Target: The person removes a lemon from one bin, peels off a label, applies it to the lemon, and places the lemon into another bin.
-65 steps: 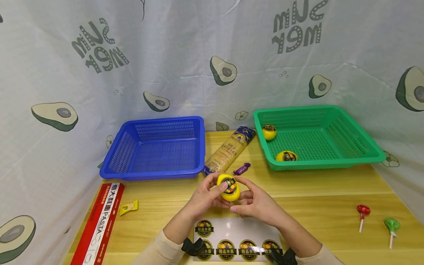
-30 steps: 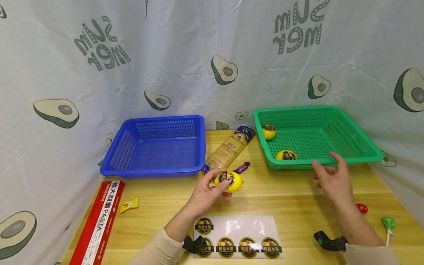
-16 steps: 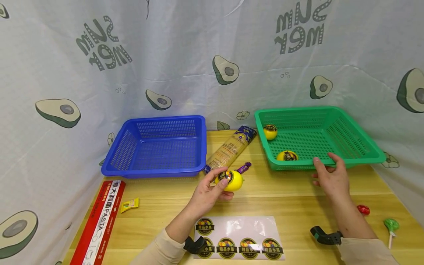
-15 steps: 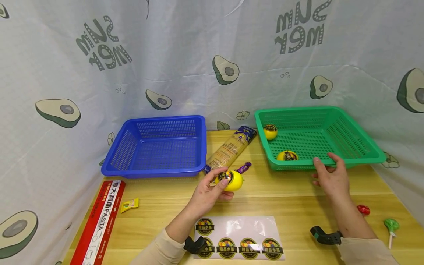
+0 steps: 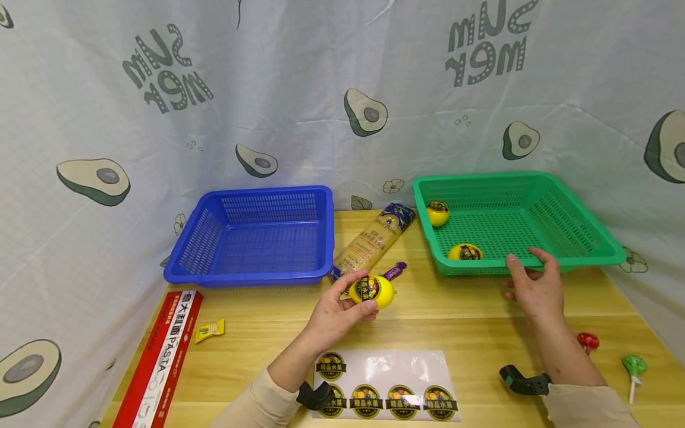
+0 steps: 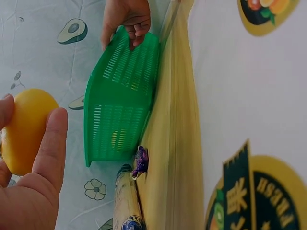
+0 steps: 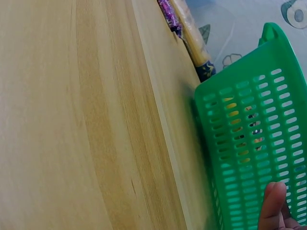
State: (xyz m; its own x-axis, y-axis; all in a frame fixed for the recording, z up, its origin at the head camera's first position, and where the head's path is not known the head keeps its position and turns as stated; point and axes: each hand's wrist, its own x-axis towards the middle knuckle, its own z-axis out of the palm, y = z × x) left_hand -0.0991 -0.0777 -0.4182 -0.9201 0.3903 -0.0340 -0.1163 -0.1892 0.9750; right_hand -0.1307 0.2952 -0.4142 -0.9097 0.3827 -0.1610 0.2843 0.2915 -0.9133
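Two stickered lemons (image 5: 464, 252) lie in your green basket (image 5: 588, 257); your left hand (image 5: 337, 309) pinches a third stickered lemon (image 5: 372, 291), right hand (image 5: 535, 286) grips the basket's rim, four stickers (image 5: 385, 397) left

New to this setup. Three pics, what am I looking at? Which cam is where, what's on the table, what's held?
No machine: a person's two bare hands. The wide picture comes from a head camera; the other two from cameras on each wrist. The left hand holds a yellow lemon bearing a sticker. The right hand grips the near rim of the green basket, which holds two more lemons. On the table: a blue basket, a noodle pack, a sticker sheet, a red box, candies and lollipops.
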